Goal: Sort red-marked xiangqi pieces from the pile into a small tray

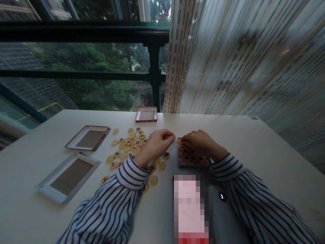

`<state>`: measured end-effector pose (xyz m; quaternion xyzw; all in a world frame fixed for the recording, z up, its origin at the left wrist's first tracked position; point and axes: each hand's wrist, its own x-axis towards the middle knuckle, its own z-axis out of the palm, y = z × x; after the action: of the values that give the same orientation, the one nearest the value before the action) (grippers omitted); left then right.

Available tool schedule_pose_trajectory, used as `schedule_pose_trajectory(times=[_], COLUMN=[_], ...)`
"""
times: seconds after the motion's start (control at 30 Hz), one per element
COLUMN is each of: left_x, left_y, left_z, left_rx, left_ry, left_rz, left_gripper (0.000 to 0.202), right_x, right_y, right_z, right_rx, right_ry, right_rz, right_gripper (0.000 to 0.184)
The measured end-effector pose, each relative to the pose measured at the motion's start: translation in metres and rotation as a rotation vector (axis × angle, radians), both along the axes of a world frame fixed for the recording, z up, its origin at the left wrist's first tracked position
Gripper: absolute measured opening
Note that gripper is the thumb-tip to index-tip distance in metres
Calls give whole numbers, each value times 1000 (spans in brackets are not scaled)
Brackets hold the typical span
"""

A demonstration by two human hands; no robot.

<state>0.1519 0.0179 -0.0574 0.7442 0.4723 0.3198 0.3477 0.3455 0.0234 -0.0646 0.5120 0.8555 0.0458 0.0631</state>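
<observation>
Round, pale xiangqi pieces [132, 135] with red or black characters lie in a loose pile on the table, some of them face down. My left hand [157, 145] hovers at the pile's right side, thumb and fingers pinched together; anything between them is hidden. Further right, a shallow box [194, 165] holds rows of pieces with red characters. Over its far part is my right hand [199, 144], fingers curled down and closed at a red-marked xiangqi piece [180, 142] in the far left corner. The hand covers several of the boxed pieces.
On the left of the white table [20, 183] lie an open brown-rimmed tray [103, 138] and a pale tray [81, 184]. A small box lid [146, 120] sits at the far edge. A phone [190, 206] and a grey device [223, 217] are near me, below my right forearm.
</observation>
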Motion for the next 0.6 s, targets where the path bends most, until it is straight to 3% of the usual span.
schedule_pose_trajectory(times=[0.6], left_x=[0], left_y=[0], left_z=[2], left_rx=[-5], left_ry=[-1], left_rz=[7], left_gripper=[22], right_x=[0], right_y=[1], right_z=[0], right_rx=[-15], right_ry=[-8], right_rz=[-3], right_gripper=[31])
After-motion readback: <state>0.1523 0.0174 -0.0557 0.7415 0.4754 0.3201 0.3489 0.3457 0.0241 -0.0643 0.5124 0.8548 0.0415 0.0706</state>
